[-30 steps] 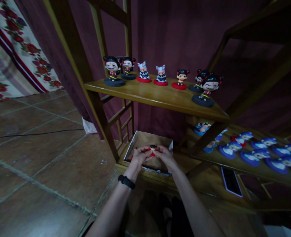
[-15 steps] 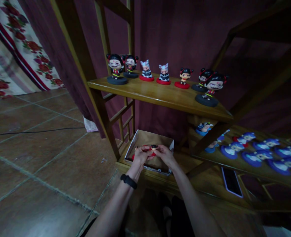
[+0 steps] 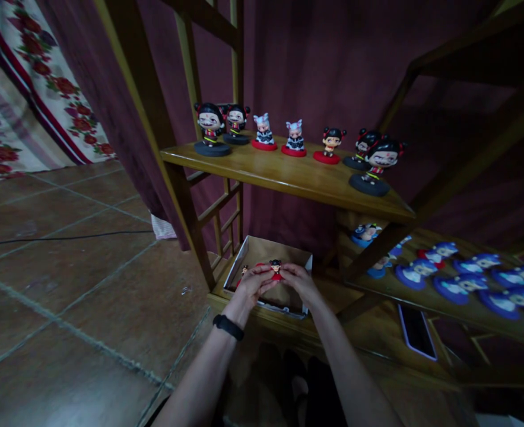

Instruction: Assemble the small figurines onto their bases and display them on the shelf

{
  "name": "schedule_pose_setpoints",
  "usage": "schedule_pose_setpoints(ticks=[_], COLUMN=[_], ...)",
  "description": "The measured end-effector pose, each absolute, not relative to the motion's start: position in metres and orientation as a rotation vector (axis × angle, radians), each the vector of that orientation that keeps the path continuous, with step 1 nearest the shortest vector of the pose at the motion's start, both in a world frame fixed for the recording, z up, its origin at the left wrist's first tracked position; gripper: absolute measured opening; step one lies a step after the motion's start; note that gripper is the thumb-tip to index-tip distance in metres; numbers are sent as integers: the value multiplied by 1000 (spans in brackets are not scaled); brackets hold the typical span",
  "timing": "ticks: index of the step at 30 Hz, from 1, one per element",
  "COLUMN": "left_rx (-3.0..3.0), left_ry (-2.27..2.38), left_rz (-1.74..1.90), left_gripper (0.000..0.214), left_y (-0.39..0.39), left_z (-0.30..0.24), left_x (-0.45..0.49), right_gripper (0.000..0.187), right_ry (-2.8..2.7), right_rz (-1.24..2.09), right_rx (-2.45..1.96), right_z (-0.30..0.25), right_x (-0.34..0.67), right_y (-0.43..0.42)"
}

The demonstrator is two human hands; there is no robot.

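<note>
Between both hands, over a shallow cardboard box (image 3: 298, 254), is a small black-haired figurine (image 3: 275, 268) with two hair buns and a red base. My left hand (image 3: 255, 283) grips it from the left, its fingers closed along the base. From the right, my right hand (image 3: 296, 279) pinches the same figurine. Another small figurine (image 3: 244, 271) stands inside the box, left of my left hand. Part of a red piece shows behind my left fingers; I cannot make out what it is. A black band is on my left wrist.
Above the box, a wooden shelf (image 3: 253, 169) carries several figurines on black or red bases. A lower shelf at right holds several blue-based figurines (image 3: 464, 287). A phone (image 3: 417, 332) lies at lower right. A slanted post (image 3: 155, 118) rises at left.
The figurine is held a little more upright between my hands, its face showing more plainly. My view has shifted slightly; both hands stay over the box.
</note>
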State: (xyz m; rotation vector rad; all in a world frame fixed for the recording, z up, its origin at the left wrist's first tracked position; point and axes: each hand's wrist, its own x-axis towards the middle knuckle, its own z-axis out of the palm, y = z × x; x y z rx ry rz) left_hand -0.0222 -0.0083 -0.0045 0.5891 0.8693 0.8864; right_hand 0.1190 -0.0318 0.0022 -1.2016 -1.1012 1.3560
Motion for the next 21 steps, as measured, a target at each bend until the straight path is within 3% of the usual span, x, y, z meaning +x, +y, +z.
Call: schedule_pose_setpoints(ticks=[7,11,21], left_rx=[962,1381,2592], left_ry=[936,1121,1508], left_rz=[1067,1106,702], left_gripper=[42,42,45], left_y=[-11,-15,-46], left_z=[-9,-4,18], left_x=[-9,-7,-12], right_gripper=[26,26,24], right_ry=[-1075,-1078,-1050], right_rz=[1279,1233,1293], right_rx=[-1115,-1142,-1057], right_z=[3,2,-6], right_x=[120,121,126], right_y=[-29,-28,-31])
